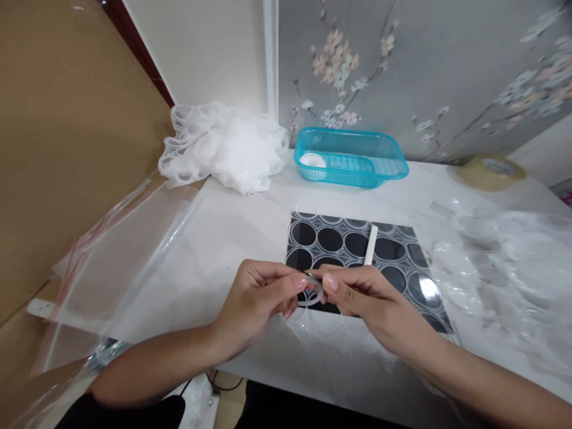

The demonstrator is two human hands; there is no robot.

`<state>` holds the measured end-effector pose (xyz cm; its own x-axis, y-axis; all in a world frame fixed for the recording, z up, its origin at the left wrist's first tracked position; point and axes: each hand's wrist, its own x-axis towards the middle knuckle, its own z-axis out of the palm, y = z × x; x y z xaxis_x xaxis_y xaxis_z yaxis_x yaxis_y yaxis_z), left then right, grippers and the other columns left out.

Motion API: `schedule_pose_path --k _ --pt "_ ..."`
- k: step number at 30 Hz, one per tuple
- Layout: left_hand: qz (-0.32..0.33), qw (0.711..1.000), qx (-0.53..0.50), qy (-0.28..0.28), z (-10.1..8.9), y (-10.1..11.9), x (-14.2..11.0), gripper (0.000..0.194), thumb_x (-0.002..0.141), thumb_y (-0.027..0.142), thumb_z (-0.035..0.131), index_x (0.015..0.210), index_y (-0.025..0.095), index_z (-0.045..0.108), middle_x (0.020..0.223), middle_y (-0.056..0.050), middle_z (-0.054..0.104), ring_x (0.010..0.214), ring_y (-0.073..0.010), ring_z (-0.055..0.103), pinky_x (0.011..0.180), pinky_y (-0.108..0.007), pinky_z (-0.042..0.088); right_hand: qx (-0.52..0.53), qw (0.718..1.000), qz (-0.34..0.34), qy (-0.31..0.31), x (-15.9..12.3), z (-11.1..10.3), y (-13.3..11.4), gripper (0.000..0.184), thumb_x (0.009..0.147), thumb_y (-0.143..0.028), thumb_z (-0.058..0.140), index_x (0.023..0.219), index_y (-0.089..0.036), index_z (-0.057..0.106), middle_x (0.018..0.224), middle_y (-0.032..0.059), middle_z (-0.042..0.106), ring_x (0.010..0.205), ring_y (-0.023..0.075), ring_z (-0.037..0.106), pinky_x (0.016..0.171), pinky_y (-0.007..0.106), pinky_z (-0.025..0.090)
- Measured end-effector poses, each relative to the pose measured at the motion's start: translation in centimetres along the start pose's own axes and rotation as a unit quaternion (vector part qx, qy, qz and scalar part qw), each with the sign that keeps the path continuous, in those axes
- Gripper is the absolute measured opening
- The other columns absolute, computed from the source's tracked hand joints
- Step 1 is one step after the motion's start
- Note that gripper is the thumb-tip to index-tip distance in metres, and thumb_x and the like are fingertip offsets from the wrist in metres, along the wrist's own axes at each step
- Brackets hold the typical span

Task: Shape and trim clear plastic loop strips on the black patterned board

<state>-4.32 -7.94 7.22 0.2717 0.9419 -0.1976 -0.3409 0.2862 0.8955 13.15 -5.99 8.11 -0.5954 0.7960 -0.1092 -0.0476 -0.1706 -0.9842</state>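
Close together over the front of the table, my two hands pinch a small translucent ring (318,292) between them. My left hand (259,292) has its thumb and fingers closed on the ring's left side. From the other side, my right hand (361,292) grips the right edge with thumb and forefinger. Fingers cover part of the ring. Under and behind the hands lies a dark sheet (330,239) printed with black ovals in pale outlines. A short white strip (370,245) rests across it. Thin clear plastic film (313,328) hangs just below my hands at the table edge.
A blue plastic basket (351,177) with a white round item (313,159) stands at the back. Left of it is a heap of white plastic loops (241,149). Clear bags (120,256) lie left, clear plastic pieces (504,268) right, and a tape roll (491,171) sits back right.
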Motion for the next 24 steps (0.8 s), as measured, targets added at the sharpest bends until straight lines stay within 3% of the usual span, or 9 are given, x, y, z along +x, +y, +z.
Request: schedule_pose_path --k 12,18,22,24 --pt "-0.013 1.000 -0.002 0.008 0.0 -0.1 0.2 0.033 0.076 0.027 0.067 0.047 0.016 0.058 0.038 0.005 0.035 0.041 -0.0068 0.039 0.043 -0.019 0.031 -0.046 0.999 -0.004 0.002 -0.2 -0.4 0.4 0.037 0.093 -0.039 0.046 0.063 -0.018 0.053 0.062 -0.0019 0.035 0.062 0.0118 0.031 0.057 0.029 0.024" --pt "-0.016 1.000 -0.003 0.005 0.0 0.0 0.1 0.016 0.076 0.026 0.067 0.064 0.017 0.071 0.038 0.006 0.036 0.041 -0.0065 0.039 0.043 -0.019 0.032 -0.073 0.997 -0.017 0.005 -0.2 -0.2 0.3 0.030 0.091 -0.037 0.049 0.071 -0.019 0.062 0.064 -0.0008 0.042 0.064 0.0125 0.038 0.059 0.028 0.030" --pt "-0.001 1.000 -0.020 -0.001 -0.1 0.2 -0.1 0.013 0.074 0.023 0.066 0.065 0.016 0.073 0.036 0.006 0.033 0.037 -0.0052 0.035 0.042 -0.019 0.031 -0.058 0.997 0.009 0.051 1.4 -0.8 1.1 0.043 0.091 -0.045 0.047 0.058 -0.018 0.054 0.056 -0.0014 0.039 0.064 0.0137 0.047 0.058 0.028 0.034" --pt "0.006 1.000 -0.030 -0.001 -0.1 0.2 -0.2 0.013 0.073 0.022 0.065 0.064 0.015 0.073 0.035 0.006 0.033 0.037 -0.0051 0.034 0.042 -0.020 0.032 -0.113 0.991 0.006 0.077 3.2 -1.0 2.2 0.044 0.091 -0.048 0.044 0.063 -0.018 0.057 0.056 -0.0009 0.043 0.065 0.0147 0.051 0.059 0.028 0.037"
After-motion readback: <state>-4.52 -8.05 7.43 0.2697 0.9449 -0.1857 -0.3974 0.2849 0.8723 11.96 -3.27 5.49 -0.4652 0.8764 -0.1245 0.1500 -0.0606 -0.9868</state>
